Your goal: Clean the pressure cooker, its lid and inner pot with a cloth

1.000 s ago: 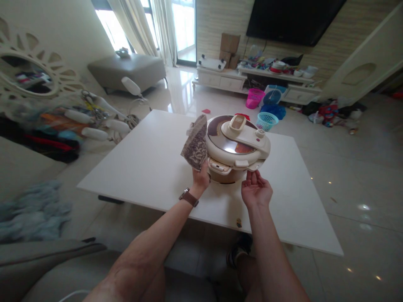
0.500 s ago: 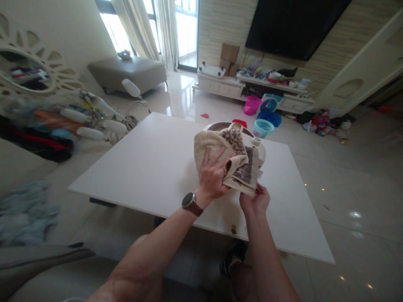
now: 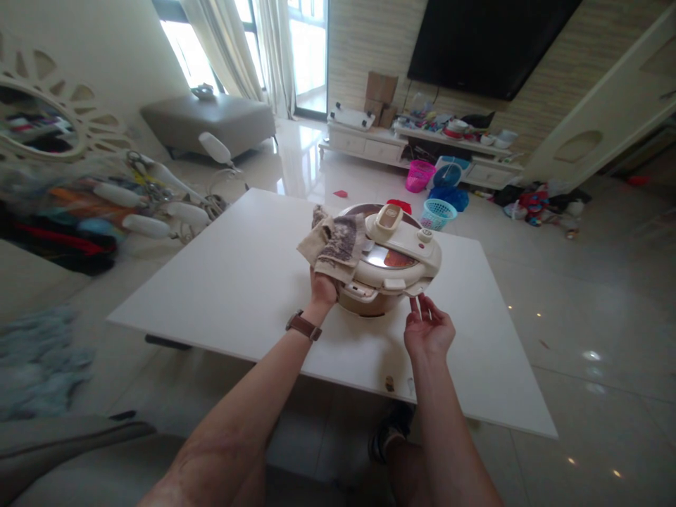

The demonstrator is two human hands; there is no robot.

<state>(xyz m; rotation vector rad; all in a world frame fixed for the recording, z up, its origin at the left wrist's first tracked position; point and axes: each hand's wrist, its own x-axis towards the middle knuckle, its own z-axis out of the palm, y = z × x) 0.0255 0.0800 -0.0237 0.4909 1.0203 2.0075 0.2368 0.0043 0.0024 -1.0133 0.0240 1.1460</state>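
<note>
A cream pressure cooker (image 3: 372, 304) stands on the white table (image 3: 227, 282), its lid (image 3: 430, 257) on top with a raised handle and a see-through window. My left hand (image 3: 323, 287) is closed around a beige and brown patterned towel (image 3: 338, 246) at the cooker's left side; part of the towel lies against the lid, and my fingers are mostly behind it. Near the lid's right front edge, my right hand (image 3: 430, 331) is palm up with its fingers apart. Its fingertips reach the underside of that edge; whether they touch it, I cannot tell.
A small dark object (image 3: 389, 384) lies near the table's front edge. On the floor beyond are a light blue basket (image 3: 439, 213), a pink basket (image 3: 420, 176) and a blue bag (image 3: 448, 198). A white floor lamp (image 3: 214, 148) stands to the left.
My left hand has carried the towel left off the lid, uncovering the handle and window. My right hand has let go of the towel and stays by the lid's right edge.
</note>
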